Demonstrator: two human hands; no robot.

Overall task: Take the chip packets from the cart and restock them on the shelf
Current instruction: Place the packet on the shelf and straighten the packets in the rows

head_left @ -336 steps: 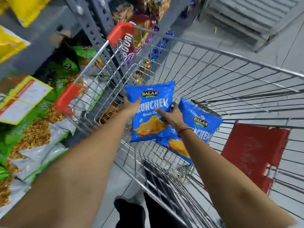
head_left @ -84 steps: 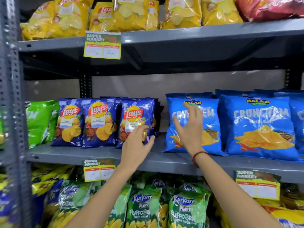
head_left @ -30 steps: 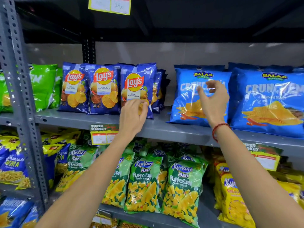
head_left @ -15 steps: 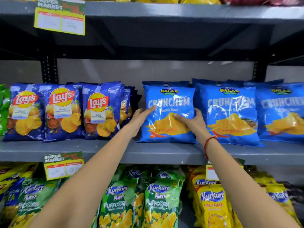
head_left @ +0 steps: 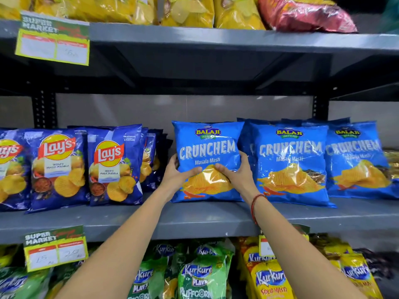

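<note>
A light-blue Crunchem chip packet (head_left: pixel 207 145) stands upright on the grey middle shelf (head_left: pixel 194 221), leftmost of a row of like packets (head_left: pixel 291 162). My left hand (head_left: pixel 178 176) grips its left edge with the thumb across the front. My right hand (head_left: pixel 237 174), with a red thread on the wrist, grips its right edge the same way. Both thumbs almost meet over the printed chips. The cart is out of view.
Dark-blue Lay's packets (head_left: pixel 112 165) stand close to the left of the held packet. Yellow and red bags (head_left: pixel 185 9) fill the top shelf, green and yellow Kurkure packs (head_left: pixel 200 275) the bottom one. Price tags (head_left: pixel 55 247) hang on the shelf edges.
Both hands have closed in on the sides of the leftmost Crunchem packet, thumbs now on its front. The view has moved closer and slightly up.
</note>
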